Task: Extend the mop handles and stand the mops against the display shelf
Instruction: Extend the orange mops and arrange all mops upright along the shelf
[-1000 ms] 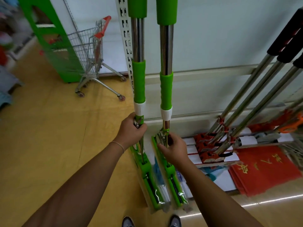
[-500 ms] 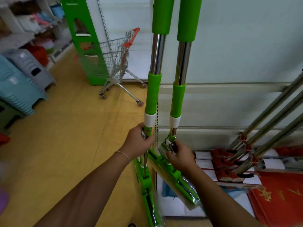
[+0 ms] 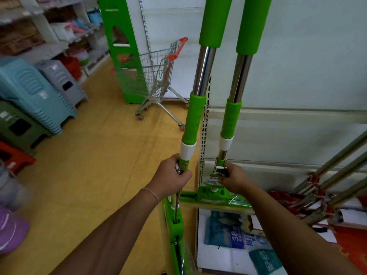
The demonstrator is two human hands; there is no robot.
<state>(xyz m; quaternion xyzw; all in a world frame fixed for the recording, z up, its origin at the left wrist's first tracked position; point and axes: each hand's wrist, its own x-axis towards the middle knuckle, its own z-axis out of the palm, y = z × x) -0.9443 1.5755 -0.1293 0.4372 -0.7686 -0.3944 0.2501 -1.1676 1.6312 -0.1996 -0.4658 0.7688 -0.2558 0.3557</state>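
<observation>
Two green mops with chrome handles stand upright in front of me. My left hand (image 3: 172, 178) grips the left mop (image 3: 193, 120) just below its white collar, at the wringer lever; its head points down toward the floor at my feet. My right hand (image 3: 233, 177) grips the right mop (image 3: 231, 120) at the metal bracket under its collar. That mop's head (image 3: 212, 196) lies crosswise over the bottom ledge of the white display shelf (image 3: 278, 126). Both handles run up out of the top of the view.
Several red-headed mops (image 3: 325, 187) lean against the shelf at the right. Packaged goods (image 3: 234, 233) lie on the shelf's bottom ledge. A shopping cart (image 3: 158, 76) and a green rack (image 3: 121, 50) stand behind. Plastic stools (image 3: 35, 96) line the left aisle side.
My view has swung left and up. The right mop's head has turned from pointing toward me to lying crosswise over the shelf ledge. Both hands keep their grip.
</observation>
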